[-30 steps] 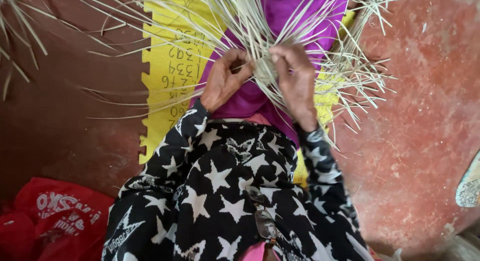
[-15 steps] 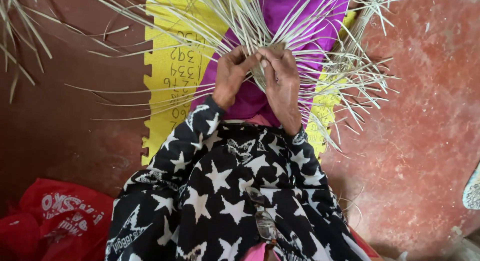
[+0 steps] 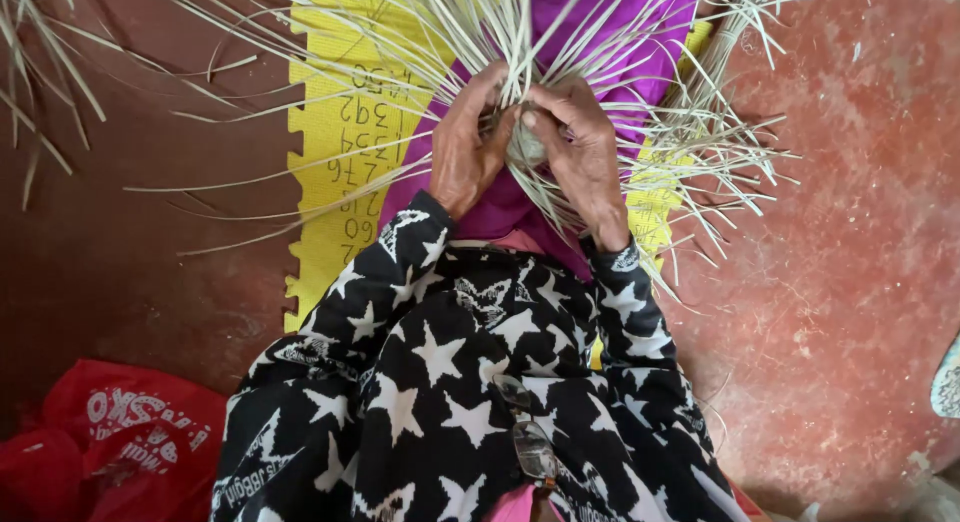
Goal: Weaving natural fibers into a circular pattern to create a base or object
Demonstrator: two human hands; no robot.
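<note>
My left hand [image 3: 468,147] and my right hand [image 3: 580,152] close together on the small woven centre [image 3: 522,142] of a bundle of pale thin strips [image 3: 420,32]. The strips fan out from between my fingers up, left and right across the floor. The woven centre is mostly hidden by my fingers. Both arms wear black sleeves with white stars [image 3: 400,272]. The work sits over purple cloth [image 3: 600,22] on my lap.
A yellow foam mat [image 3: 340,152] with a toothed edge and handwritten marks lies under the cloth. The floor [image 3: 850,232] is reddish-brown. A red plastic bag [image 3: 100,432] lies at the lower left. Loose strips spread at the right [image 3: 730,152]. Glasses [image 3: 525,437] hang at my chest.
My hands have drawn closer together and moved slightly up, fingers now wrapped around the woven centre. The strips have shifted a little with them.
</note>
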